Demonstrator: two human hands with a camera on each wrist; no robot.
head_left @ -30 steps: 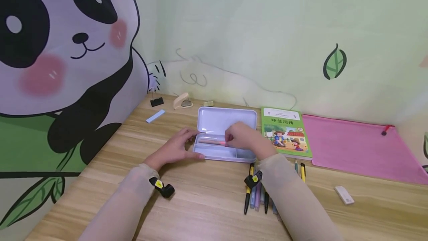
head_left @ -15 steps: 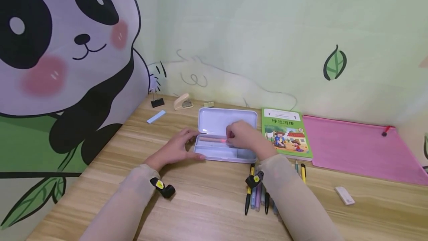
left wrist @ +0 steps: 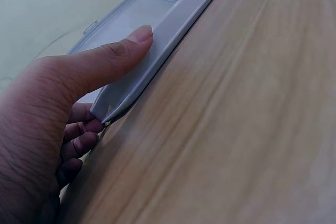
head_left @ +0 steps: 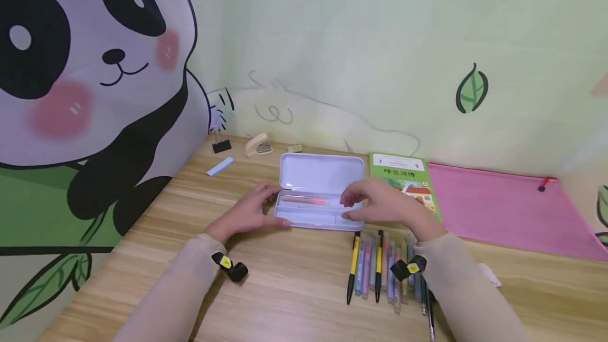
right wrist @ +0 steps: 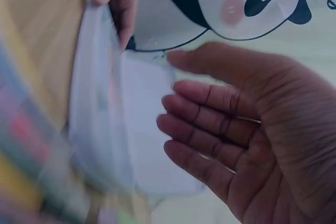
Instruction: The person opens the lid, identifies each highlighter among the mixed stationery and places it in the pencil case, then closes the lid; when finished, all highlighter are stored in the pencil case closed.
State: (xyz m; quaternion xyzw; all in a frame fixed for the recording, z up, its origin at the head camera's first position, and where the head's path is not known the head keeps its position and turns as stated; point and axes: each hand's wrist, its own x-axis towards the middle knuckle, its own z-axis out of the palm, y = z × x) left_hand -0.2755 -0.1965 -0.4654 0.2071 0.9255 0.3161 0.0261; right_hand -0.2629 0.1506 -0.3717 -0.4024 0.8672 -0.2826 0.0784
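Green book on the counter: a printed title line on its white cover band, partly hidden and too small to read. No other legible text.

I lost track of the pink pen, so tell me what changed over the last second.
The right hand let go of the pink pen, which now lies in the open case, and drew back to the right, empty, uncovering more pens on the desk. The left hand still grips the case's left end; the case and book stayed put.
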